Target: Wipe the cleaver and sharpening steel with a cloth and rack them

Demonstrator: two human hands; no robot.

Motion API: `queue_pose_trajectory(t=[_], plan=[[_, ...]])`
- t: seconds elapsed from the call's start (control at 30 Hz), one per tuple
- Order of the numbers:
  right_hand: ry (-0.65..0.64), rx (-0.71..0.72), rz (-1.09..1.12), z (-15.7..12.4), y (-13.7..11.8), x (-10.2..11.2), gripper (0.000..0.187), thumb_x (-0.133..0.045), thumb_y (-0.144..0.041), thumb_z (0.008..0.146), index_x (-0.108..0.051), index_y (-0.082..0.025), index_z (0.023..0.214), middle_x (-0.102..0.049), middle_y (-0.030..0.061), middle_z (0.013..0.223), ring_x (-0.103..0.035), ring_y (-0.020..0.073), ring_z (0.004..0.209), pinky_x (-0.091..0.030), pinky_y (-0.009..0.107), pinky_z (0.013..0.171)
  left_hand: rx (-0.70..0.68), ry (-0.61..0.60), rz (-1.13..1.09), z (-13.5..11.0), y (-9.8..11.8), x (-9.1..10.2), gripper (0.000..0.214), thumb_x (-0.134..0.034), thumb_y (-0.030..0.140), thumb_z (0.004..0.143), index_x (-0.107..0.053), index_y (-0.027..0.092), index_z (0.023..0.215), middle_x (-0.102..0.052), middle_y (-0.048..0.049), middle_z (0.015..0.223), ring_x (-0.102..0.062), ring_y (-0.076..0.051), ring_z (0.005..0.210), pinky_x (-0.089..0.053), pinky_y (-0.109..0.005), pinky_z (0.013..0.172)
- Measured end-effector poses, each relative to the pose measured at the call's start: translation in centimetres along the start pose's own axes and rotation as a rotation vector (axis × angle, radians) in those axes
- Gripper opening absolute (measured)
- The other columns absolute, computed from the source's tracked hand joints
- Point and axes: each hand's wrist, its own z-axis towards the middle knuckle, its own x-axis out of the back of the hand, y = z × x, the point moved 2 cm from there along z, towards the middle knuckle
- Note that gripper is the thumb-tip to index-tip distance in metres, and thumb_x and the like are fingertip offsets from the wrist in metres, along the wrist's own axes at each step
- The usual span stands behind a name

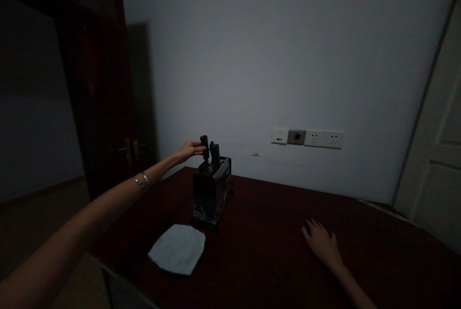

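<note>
A dark knife block (212,191) stands upright on the dark red table, with several black handles sticking out of its top. My left hand (190,150) grips the black handle of a knife (204,147) at the block's left side; its lower part is hidden in the block. Two more black handles (215,154) rise close beside it. In front of the block lies a folded pale cloth (178,250). My right hand (322,243) rests palm down on the table, fingers apart, holding nothing.
The table (266,241) reaches back to a pale wall with a row of sockets (308,138). At the left stands an open dark door (97,83) with a metal handle. A light panelled door (435,155) is at the far right.
</note>
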Motion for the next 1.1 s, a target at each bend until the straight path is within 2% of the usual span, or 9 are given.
queue_pose_trajectory(t=[0.47,0.67,1.1], plan=[[0.082,0.029,0.009,0.2,0.3,-1.0,0.053,-0.023,-0.036,0.085,-0.047,-0.013,0.127,-0.039,0.0122,0.138,-0.03,0.0283,0.129,-0.021,0.057,0.1,-0.035,0.054,-0.023,0.9,4.8,0.8,0.039,-0.078,0.032,0.055,-0.066,0.009,0.084,-0.069,-0.0103,0.083,-0.063,-0.021,0.08,-0.044,-0.04,0.085],[0.083,0.02,-0.001,0.0,0.2,-0.9,0.053,-0.025,-0.036,0.084,-0.048,-0.014,0.126,-0.039,0.0122,0.138,-0.03,0.0288,0.129,-0.022,0.056,0.1,-0.055,0.053,-0.027,1.6,6.4,0.9,0.034,-0.076,0.028,0.058,-0.067,0.009,0.083,-0.069,-0.0104,0.083,-0.064,-0.02,0.079,-0.047,-0.039,0.083],[0.051,0.008,-0.014,0.3,0.1,-0.6,0.055,-0.023,-0.036,0.084,-0.046,-0.013,0.128,-0.037,0.0111,0.14,-0.029,0.029,0.13,-0.021,0.056,0.101,-0.072,0.074,-0.039,3.1,8.7,2.3,0.037,-0.078,0.03,0.058,-0.067,0.009,0.086,-0.069,-0.0117,0.085,-0.065,-0.02,0.079,-0.047,-0.037,0.085]])
